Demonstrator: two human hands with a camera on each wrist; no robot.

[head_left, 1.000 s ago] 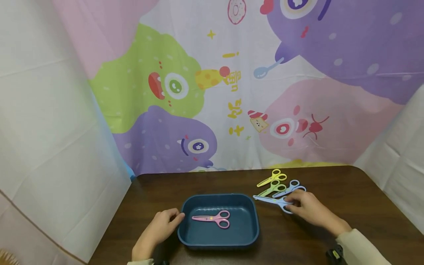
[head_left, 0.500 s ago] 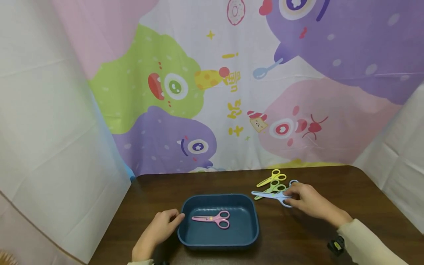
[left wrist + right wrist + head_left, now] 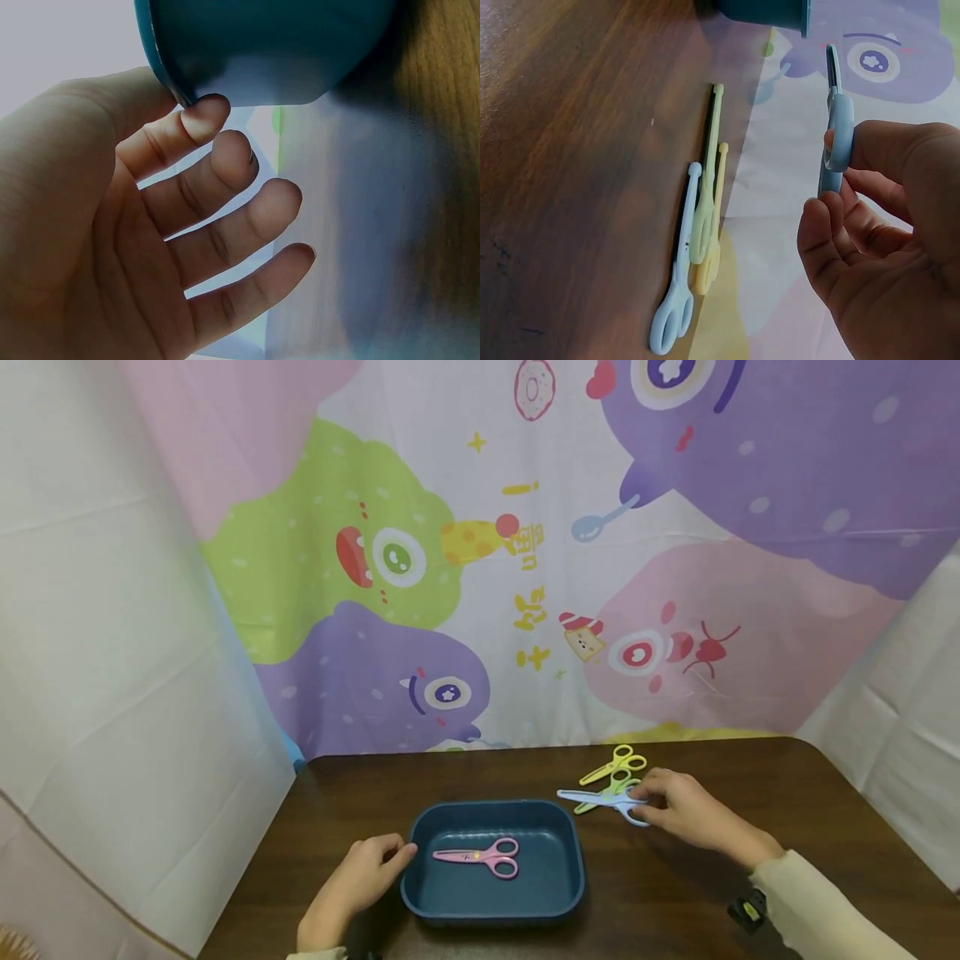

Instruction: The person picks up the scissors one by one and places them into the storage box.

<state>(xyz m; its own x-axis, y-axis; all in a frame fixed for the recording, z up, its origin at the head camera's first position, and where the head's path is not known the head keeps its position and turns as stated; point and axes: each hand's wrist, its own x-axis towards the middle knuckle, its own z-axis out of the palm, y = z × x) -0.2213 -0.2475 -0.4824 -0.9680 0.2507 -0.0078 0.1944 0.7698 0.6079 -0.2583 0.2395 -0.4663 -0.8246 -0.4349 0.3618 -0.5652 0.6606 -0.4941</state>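
Note:
My right hand (image 3: 686, 812) holds a pair of light blue scissors (image 3: 596, 797) by the handle loops, blades pointing left. In the right wrist view those scissors are raised above the table, pinched between thumb and fingers. My left hand (image 3: 366, 872) pinches the left rim of a dark blue tray (image 3: 491, 915), with thumb and index finger at the edge and the other fingers spread apart. Pink scissors (image 3: 487, 857) lie inside the tray. Green scissors (image 3: 706, 195) and a second light blue pair (image 3: 676, 292) lie on the table; in the head view my right hand covers that second pair.
Yellow scissors (image 3: 617, 764) lie at the back of the dark wooden table (image 3: 345, 802), beside the green ones. Behind the table hangs a cartoon-printed cloth (image 3: 536, 693), and pale cloth walls stand at both sides.
My right hand has lifted the light blue scissors off the table and carried them a little to the left, over the green pair. The left hand and the tray stay put.

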